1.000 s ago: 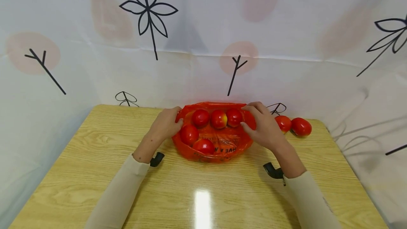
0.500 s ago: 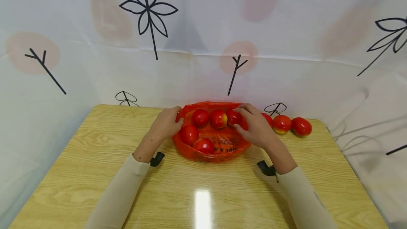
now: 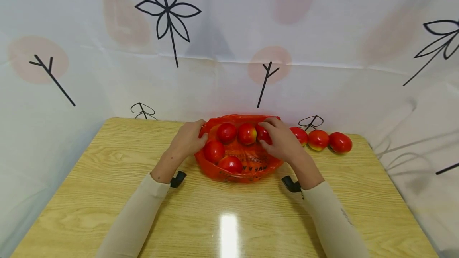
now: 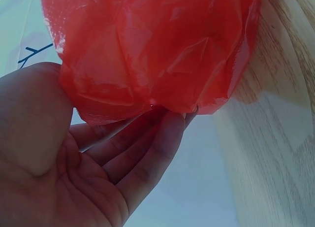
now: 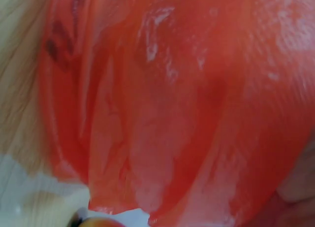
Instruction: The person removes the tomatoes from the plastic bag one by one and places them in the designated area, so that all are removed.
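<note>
An open red plastic bag (image 3: pixel 254 157) lies at the back middle of the table, its mouth facing up. Several shiny red apples (image 3: pixel 226 132) are inside, some with yellow patches. My left hand (image 3: pixel 188 138) grips the bag's left rim; the left wrist view shows its fingers bent against the outside of the film. At the other side, my right hand (image 3: pixel 283 140) holds the right rim, partly covering the rightmost apple (image 3: pixel 262 132) in the bag. Red film (image 5: pixel 172 104) fills most of the right wrist view, hiding the right fingers.
Three more red apples (image 3: pixel 318 139) stand in a row on the wooden table (image 3: pixel 201 218), right of the bag near the back edge. A white cloth (image 3: pixel 222 86) with plant drawings hangs behind. Black curved pieces (image 3: pixel 291 184) show at both wrists.
My right hand has moved left, drawing the bag's right rim inward. The apple nearest the bag outside it has come out from behind the hand. The left hand stays in place.
</note>
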Demonstrator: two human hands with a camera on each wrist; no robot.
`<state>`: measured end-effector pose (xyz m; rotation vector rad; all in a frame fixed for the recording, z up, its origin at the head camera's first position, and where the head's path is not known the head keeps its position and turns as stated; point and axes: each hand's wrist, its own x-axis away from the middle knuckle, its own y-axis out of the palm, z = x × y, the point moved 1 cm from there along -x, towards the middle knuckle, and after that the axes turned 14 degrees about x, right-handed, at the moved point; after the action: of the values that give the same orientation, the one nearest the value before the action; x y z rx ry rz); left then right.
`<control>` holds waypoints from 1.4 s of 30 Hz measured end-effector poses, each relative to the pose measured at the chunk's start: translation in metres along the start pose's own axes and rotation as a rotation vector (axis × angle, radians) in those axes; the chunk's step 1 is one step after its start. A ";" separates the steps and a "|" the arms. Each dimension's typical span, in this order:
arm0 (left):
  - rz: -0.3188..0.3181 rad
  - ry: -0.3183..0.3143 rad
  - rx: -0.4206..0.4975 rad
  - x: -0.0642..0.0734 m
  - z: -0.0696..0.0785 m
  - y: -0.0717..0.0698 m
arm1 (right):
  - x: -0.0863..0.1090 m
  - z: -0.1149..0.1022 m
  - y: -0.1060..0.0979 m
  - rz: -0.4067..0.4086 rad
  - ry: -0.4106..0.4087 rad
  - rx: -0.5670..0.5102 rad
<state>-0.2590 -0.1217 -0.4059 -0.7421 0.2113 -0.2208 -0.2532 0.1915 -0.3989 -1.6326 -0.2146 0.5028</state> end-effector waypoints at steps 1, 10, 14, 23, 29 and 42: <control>0.001 0.000 0.000 0.000 0.000 0.000 | -0.001 -0.001 0.000 -0.005 0.004 0.014; -0.006 -0.012 0.007 0.001 0.001 0.000 | -0.010 -0.006 0.006 -0.067 0.047 0.108; -0.005 -0.009 0.006 0.001 0.001 0.000 | -0.011 -0.006 0.009 -0.074 0.051 0.119; -0.006 0.001 -0.002 0.001 0.001 -0.001 | -0.013 -0.005 0.015 -0.076 0.057 0.115; 0.000 0.007 0.002 0.001 0.001 -0.001 | -0.013 -0.004 0.015 -0.073 0.049 0.131; 0.001 0.008 0.002 0.001 0.000 -0.001 | -0.012 -0.005 0.015 -0.108 0.038 0.160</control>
<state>-0.2583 -0.1224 -0.4052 -0.7394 0.2192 -0.2236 -0.2640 0.1799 -0.4111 -1.4655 -0.2271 0.3963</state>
